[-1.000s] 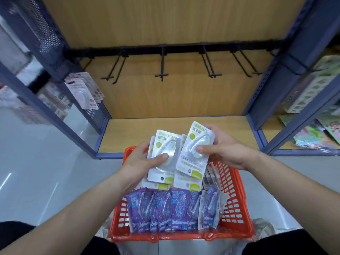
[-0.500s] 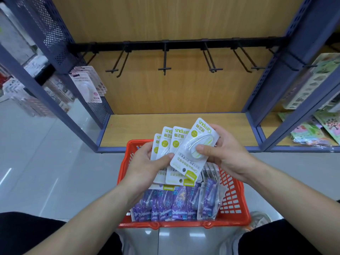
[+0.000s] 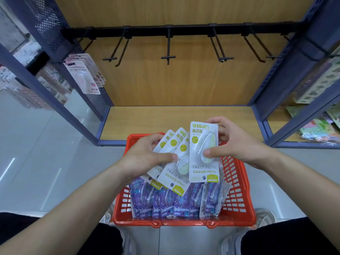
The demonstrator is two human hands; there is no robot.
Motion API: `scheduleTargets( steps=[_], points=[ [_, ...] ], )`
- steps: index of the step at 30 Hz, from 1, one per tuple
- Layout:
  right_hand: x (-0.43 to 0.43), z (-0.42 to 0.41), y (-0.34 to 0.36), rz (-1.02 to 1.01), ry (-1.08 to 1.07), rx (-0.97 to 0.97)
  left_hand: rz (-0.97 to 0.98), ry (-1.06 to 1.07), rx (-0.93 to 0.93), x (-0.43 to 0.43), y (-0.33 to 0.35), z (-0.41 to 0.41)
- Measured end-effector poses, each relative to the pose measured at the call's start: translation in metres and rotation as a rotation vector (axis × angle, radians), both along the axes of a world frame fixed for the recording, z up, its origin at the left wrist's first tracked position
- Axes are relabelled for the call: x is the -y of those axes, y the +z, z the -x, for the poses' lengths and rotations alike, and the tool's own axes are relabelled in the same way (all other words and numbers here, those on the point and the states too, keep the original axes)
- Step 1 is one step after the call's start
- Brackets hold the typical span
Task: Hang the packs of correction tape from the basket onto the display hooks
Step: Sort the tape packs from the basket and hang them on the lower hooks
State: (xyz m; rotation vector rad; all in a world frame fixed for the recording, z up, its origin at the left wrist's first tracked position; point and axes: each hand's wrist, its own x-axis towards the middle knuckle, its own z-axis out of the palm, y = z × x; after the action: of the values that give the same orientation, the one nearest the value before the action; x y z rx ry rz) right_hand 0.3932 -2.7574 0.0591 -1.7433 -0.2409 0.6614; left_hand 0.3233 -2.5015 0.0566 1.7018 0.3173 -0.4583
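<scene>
My left hand [image 3: 145,157] grips a fanned stack of white-and-green correction tape packs [image 3: 174,162] above the red basket [image 3: 237,205]. My right hand [image 3: 237,146] pinches a single green pack [image 3: 203,151] by its blister, held upright and just apart from the fan. Purple packs [image 3: 169,201] stand in a row inside the basket. Black display hooks [image 3: 168,57] stick out from a rail on the wooden back panel above; those in the middle and right carry nothing.
Pink packs [image 3: 84,76] hang on the far-left hook beside the blue perforated side panel [image 3: 47,24]. A wooden shelf board [image 3: 174,116] lies below the hooks. Neighbouring shelves at right hold colourful goods [image 3: 316,129]. My knees flank the basket on the grey floor.
My right hand has drawn one green pack out of the fan and turned it upright. The left hand's stack has spread wider. The view has moved closer to the shelf.
</scene>
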Motion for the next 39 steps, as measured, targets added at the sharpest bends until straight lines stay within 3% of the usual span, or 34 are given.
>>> scheduleTargets(
  steps=[2,9,15,20,24,28,39],
  points=[
    [-0.001,0.0,-0.002,0.06,0.067,0.01,-0.001,-0.024,-0.016,0.001,-0.002,0.0],
    [-0.007,0.008,-0.01,-0.024,0.189,-0.12,0.004,-0.1,-0.038,0.01,-0.004,0.0],
    [-0.005,0.011,-0.02,-0.156,-0.002,-0.21,0.075,0.062,0.012,0.005,-0.006,-0.002],
    [-0.015,0.016,-0.019,-0.316,-0.167,-0.242,0.311,0.35,0.122,0.003,-0.005,-0.007],
    [-0.025,0.02,-0.018,-0.351,-0.267,-0.232,0.453,0.331,0.155,0.005,0.002,-0.006],
    [-0.031,0.026,-0.017,-0.376,-0.293,-0.233,0.404,0.358,0.214,0.009,0.001,-0.007],
    [-0.03,0.021,-0.008,-0.153,-0.231,-0.107,0.245,0.405,0.166,0.009,0.0,-0.009]
  ],
)
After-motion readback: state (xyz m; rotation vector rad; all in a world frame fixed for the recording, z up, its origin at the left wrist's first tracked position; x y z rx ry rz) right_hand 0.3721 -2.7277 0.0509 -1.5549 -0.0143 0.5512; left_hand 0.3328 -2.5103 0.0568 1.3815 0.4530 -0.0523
